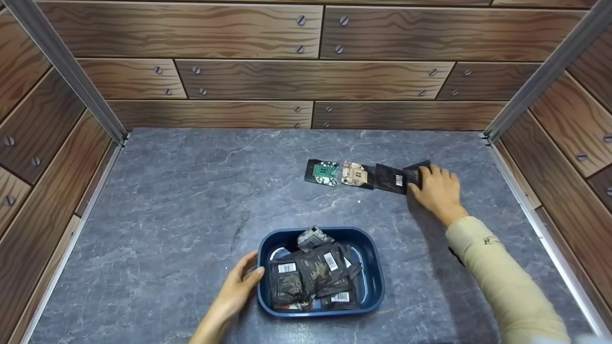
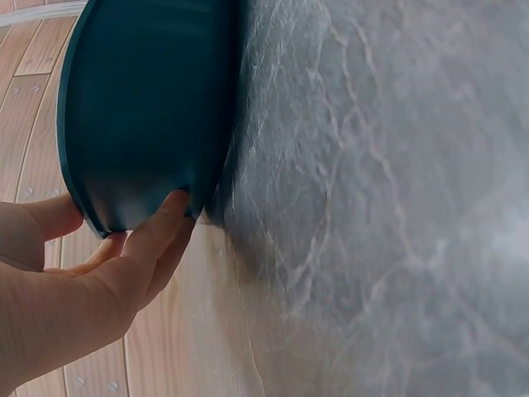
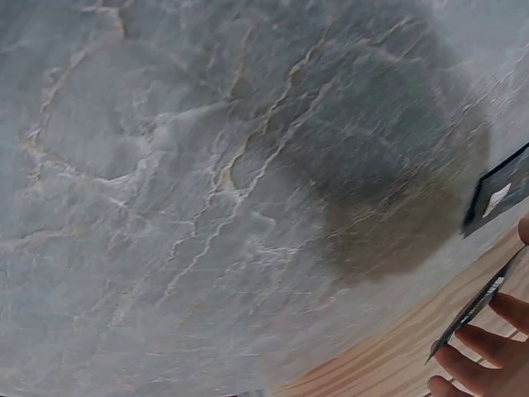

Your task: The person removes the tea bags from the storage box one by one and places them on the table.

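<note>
My right hand (image 1: 437,191) holds a flat black sachet (image 1: 415,177) at the right end of a row. In the right wrist view, the fingers (image 3: 475,364) lie along one side of this sachet, which is tilted. Beside it in the row lie a black sachet (image 1: 389,178) with a white barcode, a cream-patterned sachet (image 1: 355,174) and a green-patterned sachet (image 1: 323,172). My left hand (image 1: 240,282) grips the left side of a blue plastic bin (image 1: 380,272), thumb at the rim and fingers against the outer wall. Several black sachets (image 1: 321,270) lie overlapping inside the bin.
The grey marbled surface (image 1: 167,215) carries the bin and the row. Wood-patterned panels (image 1: 248,79) stand behind and at both sides, with metal posts (image 1: 530,81) at the corners.
</note>
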Tool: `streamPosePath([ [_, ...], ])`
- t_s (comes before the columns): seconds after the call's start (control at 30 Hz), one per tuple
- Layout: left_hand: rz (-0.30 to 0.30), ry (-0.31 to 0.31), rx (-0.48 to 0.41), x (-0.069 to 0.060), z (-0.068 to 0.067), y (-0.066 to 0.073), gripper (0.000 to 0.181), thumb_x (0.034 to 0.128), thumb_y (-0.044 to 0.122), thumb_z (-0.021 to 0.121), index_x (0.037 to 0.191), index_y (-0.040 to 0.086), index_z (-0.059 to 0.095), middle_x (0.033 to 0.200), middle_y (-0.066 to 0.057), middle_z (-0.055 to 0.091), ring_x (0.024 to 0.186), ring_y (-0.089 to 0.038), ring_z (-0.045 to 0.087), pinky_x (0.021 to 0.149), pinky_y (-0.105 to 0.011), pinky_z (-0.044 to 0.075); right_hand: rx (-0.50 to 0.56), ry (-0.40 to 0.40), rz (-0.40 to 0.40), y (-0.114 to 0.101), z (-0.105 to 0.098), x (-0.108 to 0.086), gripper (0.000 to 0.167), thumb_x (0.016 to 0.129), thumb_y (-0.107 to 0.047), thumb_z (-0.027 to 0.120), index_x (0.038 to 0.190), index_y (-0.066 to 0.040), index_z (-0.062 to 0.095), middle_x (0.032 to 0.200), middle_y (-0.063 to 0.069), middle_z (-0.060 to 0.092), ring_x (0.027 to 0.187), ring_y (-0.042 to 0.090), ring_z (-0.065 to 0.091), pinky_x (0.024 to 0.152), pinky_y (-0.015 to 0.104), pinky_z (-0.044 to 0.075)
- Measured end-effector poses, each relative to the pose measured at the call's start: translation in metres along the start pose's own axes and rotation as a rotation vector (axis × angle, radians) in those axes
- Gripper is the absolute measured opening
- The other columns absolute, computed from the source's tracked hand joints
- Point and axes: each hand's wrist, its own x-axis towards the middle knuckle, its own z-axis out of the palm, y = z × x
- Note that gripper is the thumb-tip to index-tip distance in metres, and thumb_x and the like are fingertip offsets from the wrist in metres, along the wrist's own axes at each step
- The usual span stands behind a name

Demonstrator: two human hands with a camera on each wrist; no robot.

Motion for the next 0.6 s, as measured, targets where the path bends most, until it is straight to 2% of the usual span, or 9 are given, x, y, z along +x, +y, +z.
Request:
streamPosePath([
  [0.37, 0.012, -0.003, 0.018, 0.0, -0.001, 0.001, 0.052, 0.1023, 0.005, 0.05, 0.144, -0.018, 0.028, 0.143, -0.039, 0.037, 0.132, -0.049, 0.041, 0.104, -0.045, 0.045, 0.012, -0.054, 0.128, 0.009, 0.015, 0.011, 0.062, 0.096, -0.036, 0.059, 0.136, 0.01, 0.047, 0.129, 0.037, 0.047, 0.114, 0.057, 0.046, 0.097, 0.067, 0.035],
  [0.6, -0.005, 0.01, 0.011, 0.0, 0.0, 0.001, 0.054, 0.1023, 0.007, 0.051, 0.144, -0.018, 0.028, 0.144, -0.038, 0.037, 0.132, -0.048, 0.041, 0.104, -0.044, 0.046, 0.058, -0.081, 0.199, 0.009, 0.024, 0.015, 0.061, 0.098, -0.036, 0.056, 0.137, 0.009, 0.045, 0.132, 0.037, 0.044, 0.117, 0.058, 0.042, 0.1, 0.067, 0.032],
])
